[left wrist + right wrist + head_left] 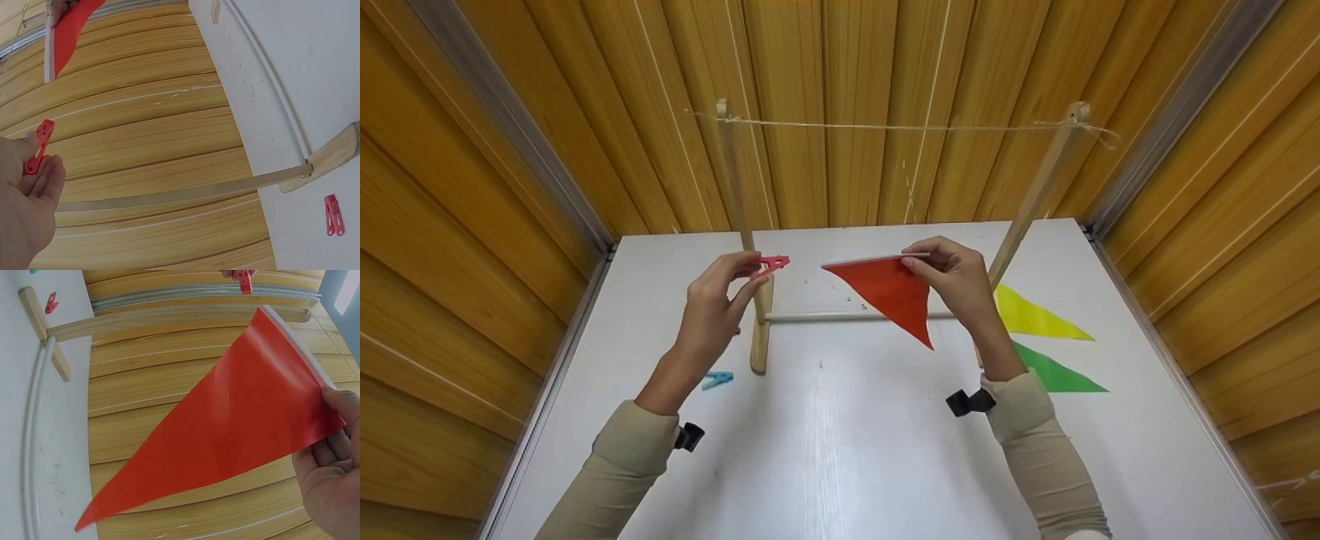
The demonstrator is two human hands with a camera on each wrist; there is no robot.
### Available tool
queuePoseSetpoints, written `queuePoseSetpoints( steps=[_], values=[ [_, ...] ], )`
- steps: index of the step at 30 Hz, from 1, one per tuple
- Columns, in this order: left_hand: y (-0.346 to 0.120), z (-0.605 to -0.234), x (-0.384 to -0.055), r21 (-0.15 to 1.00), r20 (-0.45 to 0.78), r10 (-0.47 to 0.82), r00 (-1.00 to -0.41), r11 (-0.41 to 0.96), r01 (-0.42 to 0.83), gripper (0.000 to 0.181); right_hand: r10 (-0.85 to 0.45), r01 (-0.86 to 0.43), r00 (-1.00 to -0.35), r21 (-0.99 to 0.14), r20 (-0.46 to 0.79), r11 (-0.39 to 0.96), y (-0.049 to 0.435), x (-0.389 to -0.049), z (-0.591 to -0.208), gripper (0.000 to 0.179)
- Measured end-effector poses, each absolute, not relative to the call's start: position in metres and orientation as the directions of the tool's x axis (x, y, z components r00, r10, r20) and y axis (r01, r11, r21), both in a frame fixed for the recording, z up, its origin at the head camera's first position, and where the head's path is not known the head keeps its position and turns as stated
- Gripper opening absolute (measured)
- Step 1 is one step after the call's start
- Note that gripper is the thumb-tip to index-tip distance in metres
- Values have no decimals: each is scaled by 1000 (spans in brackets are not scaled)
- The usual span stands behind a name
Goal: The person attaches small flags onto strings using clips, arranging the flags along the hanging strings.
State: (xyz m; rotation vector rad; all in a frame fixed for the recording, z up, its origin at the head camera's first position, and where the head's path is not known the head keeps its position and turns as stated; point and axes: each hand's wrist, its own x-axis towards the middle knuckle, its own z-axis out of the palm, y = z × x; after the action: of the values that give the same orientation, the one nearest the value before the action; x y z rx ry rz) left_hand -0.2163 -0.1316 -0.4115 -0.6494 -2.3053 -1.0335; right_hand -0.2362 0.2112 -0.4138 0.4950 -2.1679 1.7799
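Observation:
My left hand (709, 304) pinches a red clothespin (774, 263) between thumb and fingers, its nose turned toward the right. In the left wrist view the same clothespin (40, 146) stands up from the fingertips. A red triangular flag (889, 289) hangs point down from my right hand (956, 274), which pinches its white top edge near the right corner. The right wrist view shows the flag (219, 422) spread flat. Both hands are raised in front of a wooden frame, below the string (877, 127) tied between its two posts.
The posts (1035, 195) stand on feet joined by a low white rod (825, 317). Yellow (1039, 315) and green (1057, 369) flags lie at the right on the white table (810, 465). A blue clothespin (718, 379) lies at the left, and another red clothespin (333, 215) rests beside the left foot.

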Motion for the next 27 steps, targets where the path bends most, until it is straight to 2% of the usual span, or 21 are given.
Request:
queuePoseSetpoints(
  steps=[13, 27],
  values=[
    [-135, -388, -219, 467, 659, 255, -707, 598, 651, 36, -69, -477, -879, -869, 472, 135, 198, -243, -404, 24],
    [-136, -352, -220, 448, 658, 290, -695, 591, 671, 36, -52, -515, -857, -851, 513, 100, 182, -254, -389, 17]
  ],
)
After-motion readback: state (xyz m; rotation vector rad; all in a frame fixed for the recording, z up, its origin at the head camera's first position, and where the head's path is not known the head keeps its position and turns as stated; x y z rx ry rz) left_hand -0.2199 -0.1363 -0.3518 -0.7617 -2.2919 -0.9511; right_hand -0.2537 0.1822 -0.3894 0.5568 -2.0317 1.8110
